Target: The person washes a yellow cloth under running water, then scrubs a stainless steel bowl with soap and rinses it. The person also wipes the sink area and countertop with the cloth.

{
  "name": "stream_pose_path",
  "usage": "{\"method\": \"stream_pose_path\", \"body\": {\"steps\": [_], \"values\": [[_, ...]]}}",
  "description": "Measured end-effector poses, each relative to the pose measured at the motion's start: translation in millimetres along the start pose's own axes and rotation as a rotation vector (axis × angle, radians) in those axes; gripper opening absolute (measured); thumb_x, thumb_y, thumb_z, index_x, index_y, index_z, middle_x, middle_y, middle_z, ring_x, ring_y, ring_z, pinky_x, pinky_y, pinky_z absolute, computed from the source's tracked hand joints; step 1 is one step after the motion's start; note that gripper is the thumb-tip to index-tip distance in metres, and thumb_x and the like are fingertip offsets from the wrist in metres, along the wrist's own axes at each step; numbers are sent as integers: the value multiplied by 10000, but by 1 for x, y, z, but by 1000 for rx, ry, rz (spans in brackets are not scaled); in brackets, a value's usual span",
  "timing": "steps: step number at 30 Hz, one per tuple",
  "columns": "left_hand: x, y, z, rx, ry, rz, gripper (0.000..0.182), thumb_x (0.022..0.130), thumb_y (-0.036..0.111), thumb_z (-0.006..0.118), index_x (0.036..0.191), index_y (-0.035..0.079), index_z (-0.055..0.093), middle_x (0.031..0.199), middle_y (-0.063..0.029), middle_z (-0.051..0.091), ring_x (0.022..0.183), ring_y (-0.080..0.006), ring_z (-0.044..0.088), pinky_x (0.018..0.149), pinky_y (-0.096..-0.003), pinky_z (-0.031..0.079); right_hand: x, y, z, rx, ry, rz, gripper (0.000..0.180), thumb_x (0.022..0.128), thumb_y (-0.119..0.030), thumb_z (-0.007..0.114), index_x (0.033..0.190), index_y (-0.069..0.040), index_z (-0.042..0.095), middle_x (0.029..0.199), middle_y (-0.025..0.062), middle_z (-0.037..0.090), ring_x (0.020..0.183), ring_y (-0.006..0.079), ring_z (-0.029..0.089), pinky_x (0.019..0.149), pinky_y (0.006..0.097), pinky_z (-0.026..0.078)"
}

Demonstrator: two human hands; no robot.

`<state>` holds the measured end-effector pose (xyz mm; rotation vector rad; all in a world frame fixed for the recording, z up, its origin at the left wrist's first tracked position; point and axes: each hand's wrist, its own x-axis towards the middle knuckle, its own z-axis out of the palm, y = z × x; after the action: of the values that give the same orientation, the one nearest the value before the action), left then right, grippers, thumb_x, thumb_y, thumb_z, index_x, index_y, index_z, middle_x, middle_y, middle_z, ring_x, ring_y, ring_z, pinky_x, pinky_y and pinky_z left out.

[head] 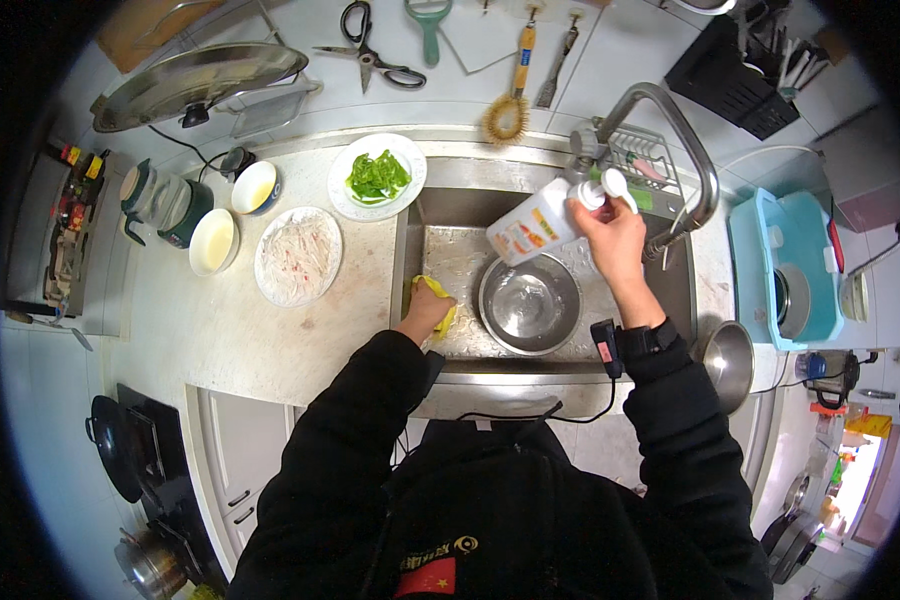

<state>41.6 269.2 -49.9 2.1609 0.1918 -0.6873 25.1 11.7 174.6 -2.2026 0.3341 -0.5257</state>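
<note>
My right hand grips the neck of a white plastic pump bottle, which tilts over the right half of the steel sink. Beneath the bottle, a round stainless steel bowl stands on the sink's wet floor. A yellow cloth is bunched in my left hand at the sink's left side, apart from the bowl. The curved metal faucet arches beside my right hand. To the left of the sink, a white plate bears sliced green peppers, and another plate holds pale shreds.
Two small bowls and a glass pitcher stand farther left on the counter. Right of the sink are a steel basin and a light-blue plastic tub. Scissors and a brush hang on the tiled wall.
</note>
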Motion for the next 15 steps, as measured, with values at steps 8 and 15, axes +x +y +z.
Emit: {"method": "stream_pose_path", "body": {"steps": [8, 15], "values": [[-105, 133, 22, 174, 230, 805, 1078, 518, 363, 830, 1322, -19, 222, 1337, -202, 276, 1247, -352, 273, 1019, -498, 151, -45, 9, -2, 144, -73, 187, 345, 645, -254, 770, 825, 0, 619, 675, 36, 604, 580, 95, 525, 551, 264, 441], [-113, 131, 30, 251, 273, 854, 850, 537, 312, 805, 1201, 11, 366, 1073, -150, 506, 1065, -304, 432, 956, -457, 211, -68, 17, -22, 339, -117, 242, 324, 644, -194, 780, 824, 13, 608, 684, 31, 599, 593, 84, 518, 559, 246, 443]]}}
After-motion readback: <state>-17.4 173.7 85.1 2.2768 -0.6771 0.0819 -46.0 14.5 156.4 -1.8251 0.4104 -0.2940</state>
